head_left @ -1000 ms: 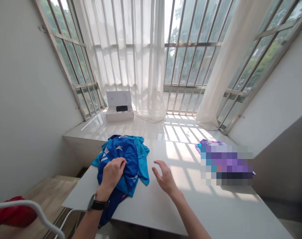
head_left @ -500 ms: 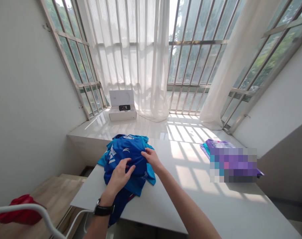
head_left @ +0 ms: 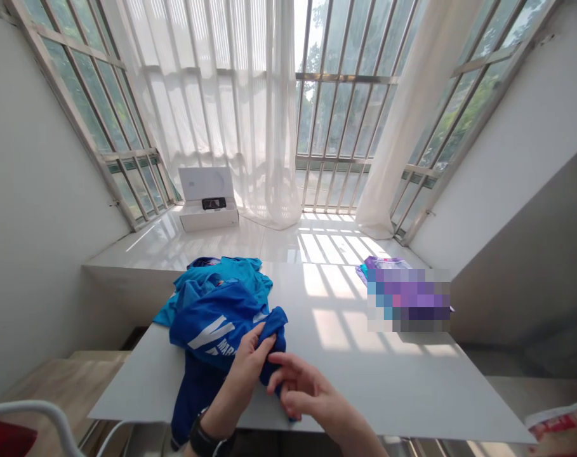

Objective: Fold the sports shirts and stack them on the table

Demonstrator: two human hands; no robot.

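A dark blue shirt (head_left: 207, 324) with large white lettering is bunched up at the near left of the table. My left hand (head_left: 250, 355) pinches a fold of it near its right end, thumb and fingers closed on the cloth. Just to the right, my right hand (head_left: 307, 390) has its fingers apart and slightly curled, close to the hanging edge of the shirt. It grips nothing that I can see. Under and behind the blue shirt lies a lighter turquoise garment (head_left: 240, 273). Dark navy cloth (head_left: 193, 393) hangs toward the table's front edge.
A stack of purple garments (head_left: 388, 263), partly blurred out, lies on the white table (head_left: 336, 374) at right. On the sill stands an open white box (head_left: 209, 221) with a dark phone-like device (head_left: 214, 203). A white curved tube (head_left: 50, 409) is at lower left.
The dark blue shirt, spread flat before, is now gathered up and pulled nearer, uncovering the turquoise garment. My left hand has closed on its cloth; my right hand has moved down. The view has shifted right.
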